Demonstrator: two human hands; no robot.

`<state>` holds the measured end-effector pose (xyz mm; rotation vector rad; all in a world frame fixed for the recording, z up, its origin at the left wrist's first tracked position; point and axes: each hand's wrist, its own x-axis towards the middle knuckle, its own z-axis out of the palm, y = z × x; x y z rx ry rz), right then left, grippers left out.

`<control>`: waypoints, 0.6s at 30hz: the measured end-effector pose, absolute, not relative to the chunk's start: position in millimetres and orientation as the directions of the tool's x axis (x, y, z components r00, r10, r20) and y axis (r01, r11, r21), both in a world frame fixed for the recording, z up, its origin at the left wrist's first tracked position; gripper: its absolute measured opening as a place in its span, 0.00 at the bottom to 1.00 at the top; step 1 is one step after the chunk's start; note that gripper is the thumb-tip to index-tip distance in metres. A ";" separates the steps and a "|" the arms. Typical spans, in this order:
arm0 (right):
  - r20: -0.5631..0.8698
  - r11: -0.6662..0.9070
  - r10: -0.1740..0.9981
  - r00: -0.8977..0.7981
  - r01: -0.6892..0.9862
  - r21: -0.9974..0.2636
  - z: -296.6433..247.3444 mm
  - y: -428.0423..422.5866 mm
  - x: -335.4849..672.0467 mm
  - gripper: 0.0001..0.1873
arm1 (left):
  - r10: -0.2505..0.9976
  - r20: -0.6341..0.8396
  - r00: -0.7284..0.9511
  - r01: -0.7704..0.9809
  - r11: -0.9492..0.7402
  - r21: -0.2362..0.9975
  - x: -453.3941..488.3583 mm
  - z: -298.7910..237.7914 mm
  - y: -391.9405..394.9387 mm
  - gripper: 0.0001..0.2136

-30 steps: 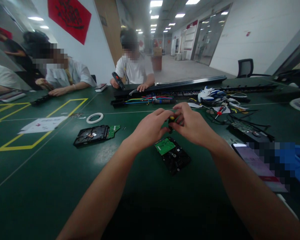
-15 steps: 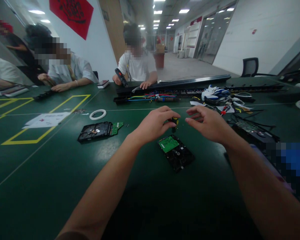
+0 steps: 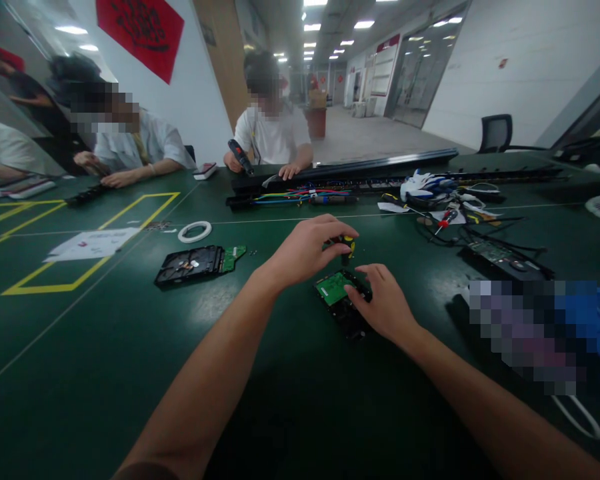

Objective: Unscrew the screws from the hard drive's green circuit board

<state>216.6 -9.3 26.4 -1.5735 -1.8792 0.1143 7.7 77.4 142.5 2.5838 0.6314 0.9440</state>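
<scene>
My left hand (image 3: 314,247) is closed around a short black-and-yellow screwdriver (image 3: 347,248), held upright above the far end of a hard drive (image 3: 350,323). The drive lies on the green table with a green circuit board (image 3: 331,288) at its far left part. My right hand (image 3: 383,300) is over the drive's right side, thumb and fingers apart, with nothing seen in it; whether it touches the drive I cannot tell. It covers part of the drive. To the left lies another hard drive (image 3: 190,265), its green board sticking out at one end.
A white ring (image 3: 195,232) and a paper sheet (image 3: 91,244) lie to the left. Cables and a long black rail (image 3: 290,199) stretch across the back. Gloves (image 3: 423,185) and a red-handled screwdriver (image 3: 447,219) lie at right, near another drive (image 3: 510,259). Two co-workers sit opposite.
My right hand has come down and left, from beside the screwdriver to over the drive's right side. My left hand keeps the screwdriver in nearly the same place.
</scene>
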 end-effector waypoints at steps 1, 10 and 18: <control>0.455 0.332 0.883 -0.115 0.838 -0.434 27.4 -14.1 216.2 0.17 | 0.503 0.528 0.684 0.295 -0.853 0.431 7.7 142.2 77.5 0.11; 0.387 0.537 0.826 -0.411 0.781 -0.317 29.1 -28.3 222.5 0.23 | 0.517 0.524 0.677 0.302 -0.844 0.442 6.2 141.0 76.0 0.11; 0.350 0.588 0.799 -0.489 0.758 -0.284 29.3 -28.6 220.2 0.23 | 0.510 0.543 0.667 0.289 -0.849 0.443 6.9 138.2 78.9 0.11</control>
